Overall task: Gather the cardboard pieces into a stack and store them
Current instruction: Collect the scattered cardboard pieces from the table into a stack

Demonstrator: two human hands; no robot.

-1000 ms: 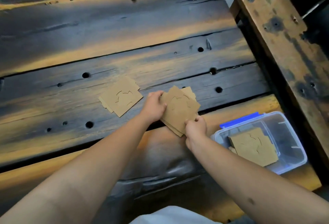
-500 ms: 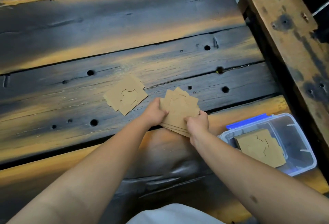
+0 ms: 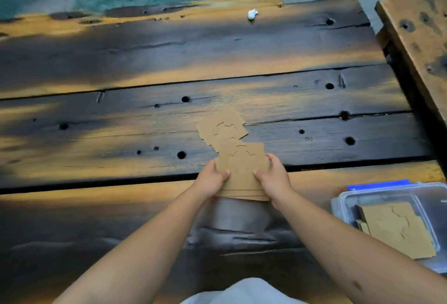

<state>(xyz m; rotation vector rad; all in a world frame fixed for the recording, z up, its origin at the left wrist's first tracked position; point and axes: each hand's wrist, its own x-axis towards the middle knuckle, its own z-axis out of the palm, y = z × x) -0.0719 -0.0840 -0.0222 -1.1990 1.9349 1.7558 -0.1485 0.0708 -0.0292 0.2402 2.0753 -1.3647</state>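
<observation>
A stack of brown cardboard pieces point(image 3: 243, 170) with cut puzzle-like lines is held between both hands, just above the dark wooden table. My left hand point(image 3: 210, 179) grips its left edge, and my right hand point(image 3: 274, 176) grips its right edge. Just beyond it, a second small pile of cardboard pieces point(image 3: 222, 128) lies flat on the table, its near edge partly hidden by the held stack. A clear plastic box point(image 3: 343, 203) at the lower right holds more cardboard pieces point(image 3: 396, 227).
A blue lid point(image 3: 377, 181) lies behind the box. A small white crumpled scrap point(image 3: 252, 14) sits near the table's far edge. A wooden bench point(image 3: 418, 45) stands along the right. The table planks point(image 3: 121, 134) have holes and gaps.
The held stack has been turned square between both hands and sits closer to the loose pile. The camera has tilted up, so the far floor shows.
</observation>
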